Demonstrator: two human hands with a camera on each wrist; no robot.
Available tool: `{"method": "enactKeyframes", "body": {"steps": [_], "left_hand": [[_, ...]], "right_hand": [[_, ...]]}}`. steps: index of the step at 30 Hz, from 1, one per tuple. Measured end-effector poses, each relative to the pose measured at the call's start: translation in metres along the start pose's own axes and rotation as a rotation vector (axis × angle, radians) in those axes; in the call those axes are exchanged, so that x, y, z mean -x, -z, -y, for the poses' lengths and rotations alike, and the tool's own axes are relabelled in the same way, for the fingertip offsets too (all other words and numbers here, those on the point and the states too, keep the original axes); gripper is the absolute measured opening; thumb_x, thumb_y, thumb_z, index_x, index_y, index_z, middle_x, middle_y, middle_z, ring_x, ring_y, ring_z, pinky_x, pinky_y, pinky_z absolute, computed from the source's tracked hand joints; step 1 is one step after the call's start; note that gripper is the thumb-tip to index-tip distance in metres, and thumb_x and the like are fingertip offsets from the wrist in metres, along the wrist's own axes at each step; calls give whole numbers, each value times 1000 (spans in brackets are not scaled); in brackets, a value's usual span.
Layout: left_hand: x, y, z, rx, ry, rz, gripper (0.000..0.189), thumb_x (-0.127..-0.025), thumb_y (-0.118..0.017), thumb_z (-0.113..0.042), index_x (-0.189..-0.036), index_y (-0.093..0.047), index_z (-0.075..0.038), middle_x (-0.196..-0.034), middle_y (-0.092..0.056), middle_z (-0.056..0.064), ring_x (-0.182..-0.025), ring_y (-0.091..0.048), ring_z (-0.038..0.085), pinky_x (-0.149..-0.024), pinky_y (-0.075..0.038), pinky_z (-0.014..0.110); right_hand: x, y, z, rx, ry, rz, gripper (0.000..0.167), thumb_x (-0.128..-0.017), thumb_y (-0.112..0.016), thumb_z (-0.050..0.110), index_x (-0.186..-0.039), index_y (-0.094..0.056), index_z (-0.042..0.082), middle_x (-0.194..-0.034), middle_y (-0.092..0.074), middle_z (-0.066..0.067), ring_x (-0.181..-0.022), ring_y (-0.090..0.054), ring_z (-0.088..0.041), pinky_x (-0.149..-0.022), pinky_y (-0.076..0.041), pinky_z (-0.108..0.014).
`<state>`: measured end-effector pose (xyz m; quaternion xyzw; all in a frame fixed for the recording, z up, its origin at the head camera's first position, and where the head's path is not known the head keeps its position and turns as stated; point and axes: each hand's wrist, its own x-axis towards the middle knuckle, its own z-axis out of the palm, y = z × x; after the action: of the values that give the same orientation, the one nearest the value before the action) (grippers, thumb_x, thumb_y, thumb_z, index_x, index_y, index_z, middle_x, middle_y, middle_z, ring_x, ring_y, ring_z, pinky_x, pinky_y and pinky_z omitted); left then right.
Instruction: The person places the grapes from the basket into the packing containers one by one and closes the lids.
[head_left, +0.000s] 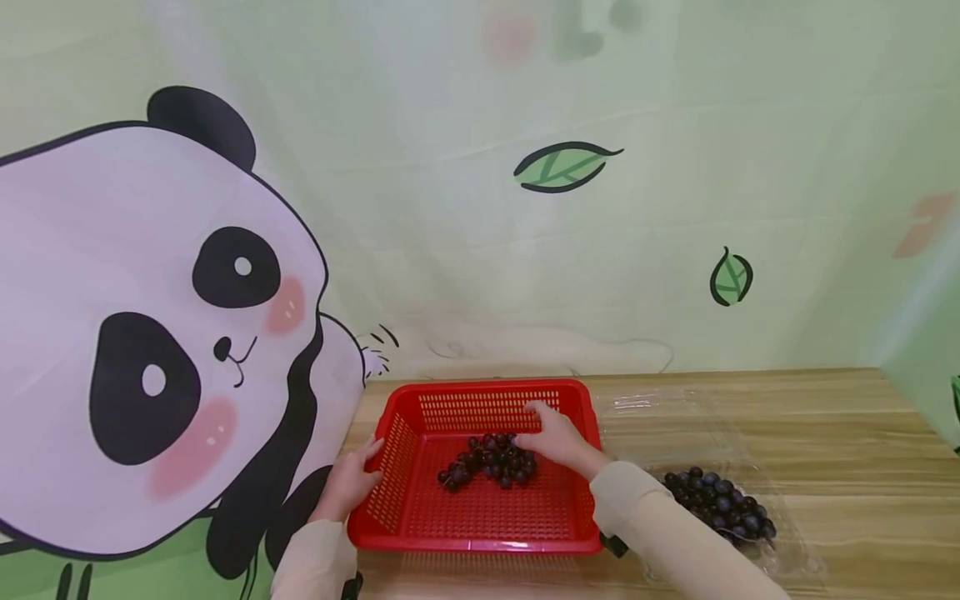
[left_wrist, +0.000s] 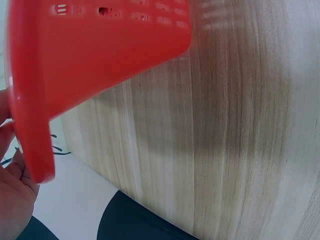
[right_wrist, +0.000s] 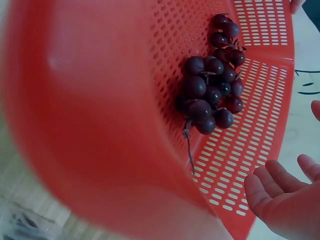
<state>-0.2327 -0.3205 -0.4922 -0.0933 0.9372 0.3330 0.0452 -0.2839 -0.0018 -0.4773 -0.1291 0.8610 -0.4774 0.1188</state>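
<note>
A red plastic basket (head_left: 487,546) with slotted walls sits on the wooden table. In it lies a bunch of dark grapes (head_left: 491,458), its stem trailing in the right wrist view (right_wrist: 202,95). My left hand (head_left: 347,485) touches the basket's left rim with loosely extended fingers, partly hidden behind the rim in the left wrist view. Over the basket's right part, beside the grapes, hovers my right hand (head_left: 558,437); its fingers are relaxed and nothing is between them in the right wrist view (right_wrist: 290,200).
Right of the basket, a clear plastic container (head_left: 787,533) holds another bunch of dark grapes (head_left: 723,504), partly covered by the right sleeve (head_left: 667,533). A pale green backdrop (head_left: 450,208) with a printed panda (head_left: 217,333) hangs behind the table (head_left: 840,433).
</note>
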Motion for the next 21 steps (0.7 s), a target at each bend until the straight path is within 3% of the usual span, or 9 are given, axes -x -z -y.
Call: {"method": "enactKeyframes", "body": {"steps": [4, 9, 21], "left_hand": [[0, 0, 1, -7, -4, -5, 56, -81, -55, 0, -134, -38, -10, -143, -28, 12, -127, -29, 38, -96, -35, 50], [-1, -1, 2, -3, -7, -8, 56, -81, -55, 0, -134, -38, -10, -143, -29, 13, -127, -30, 38, -95, -37, 50], [-1, 0, 1, 9, 12, 5, 57, -82, -55, 0, -134, -37, -11, -143, -28, 12, -127, -31, 37, -94, -39, 48]], "right_hand": [[-2, -6, -3, 8, 8, 5, 54, -78, -65, 19, -125, -42, 3, -121, -52, -15, -100, -54, -25, -88, -45, -43], [-4, -12, -7, 20, 6, 17, 55, -78, -66, 19, -125, -42, 4, -126, -49, -17, -108, -51, -29, -91, -42, -44], [3, -22, -17, 36, 34, 59, 56, -76, -68, 17, -122, -43, 0, -121, -52, -20, -109, -51, -32, -90, -42, -45]]}}
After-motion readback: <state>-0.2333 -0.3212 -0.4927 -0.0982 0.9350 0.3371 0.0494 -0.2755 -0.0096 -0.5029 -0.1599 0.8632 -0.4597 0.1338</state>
